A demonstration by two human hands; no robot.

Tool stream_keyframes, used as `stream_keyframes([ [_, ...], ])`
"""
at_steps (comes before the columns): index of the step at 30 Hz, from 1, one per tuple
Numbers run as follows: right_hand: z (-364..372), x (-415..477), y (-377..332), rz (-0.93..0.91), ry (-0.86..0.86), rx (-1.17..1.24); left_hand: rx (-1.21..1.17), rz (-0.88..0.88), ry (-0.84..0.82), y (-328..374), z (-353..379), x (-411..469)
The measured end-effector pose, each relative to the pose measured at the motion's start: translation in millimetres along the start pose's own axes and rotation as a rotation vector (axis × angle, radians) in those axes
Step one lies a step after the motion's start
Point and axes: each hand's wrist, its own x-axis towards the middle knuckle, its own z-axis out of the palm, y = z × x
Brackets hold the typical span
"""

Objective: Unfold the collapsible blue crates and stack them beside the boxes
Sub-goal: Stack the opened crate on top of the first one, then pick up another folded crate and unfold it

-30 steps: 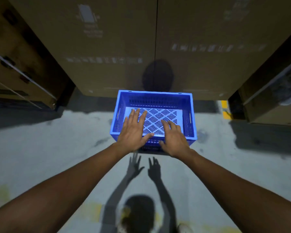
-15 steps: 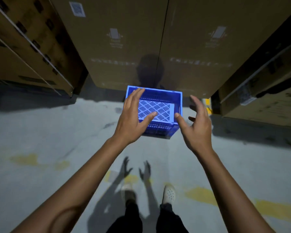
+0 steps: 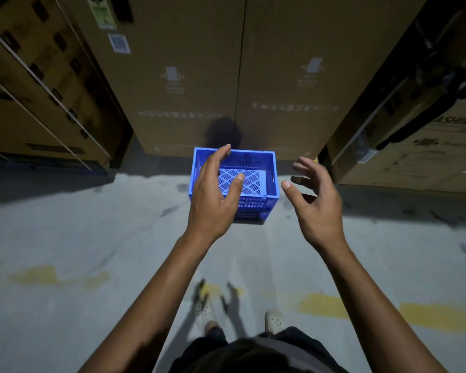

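Observation:
An unfolded blue crate [image 3: 270,172] stands upright on the concrete floor, right in front of two tall cardboard boxes [image 3: 293,84]. Its walls are up and its pale slotted bottom shows inside. My left hand [image 3: 212,195] hovers above the crate's left side, fingers spread, holding nothing and hiding the left wall. My right hand [image 3: 315,201] is raised to the right of the crate, fingers apart and empty. Neither hand touches the crate.
More strapped cardboard boxes [image 3: 41,84] stand at the left and another stack [image 3: 425,135] at the right, with dark gaps between. Worn yellow floor marking [image 3: 439,316] runs across the grey floor. My feet in pale shoes [image 3: 274,320] are at the bottom.
My hands have lifted off the crate's bottom and drawn back and apart. I have stood up and stepped away, so the crate looks smaller and farther off.

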Motion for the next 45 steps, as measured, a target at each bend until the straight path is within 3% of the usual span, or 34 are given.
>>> stream_keyframes([
  [12,-104.5,-16.7,13.1,-0.003,-0.117,0.255,0.060,-0.069,0.153,92.0,60.7,-64.1],
  [23,-111.8,-75.1,2.0,0.046,-0.408,0.392,0.127,-0.143,0.321,127.0,46.1,-168.3],
  [33,-112.1,-213.5,-51.2,-0.129,-0.576,0.338,0.446,-0.093,0.377,145.2,-8.4,-311.6],
  [37,-116.3,-299.9,-70.2,-0.172,-0.589,0.326,0.422,-0.060,0.436,157.8,-36.7,-402.4],
  [45,-143.9,-443.8,-116.9,-0.251,-0.782,0.276,0.268,-0.091,0.562,199.3,-70.0,-543.9],
])
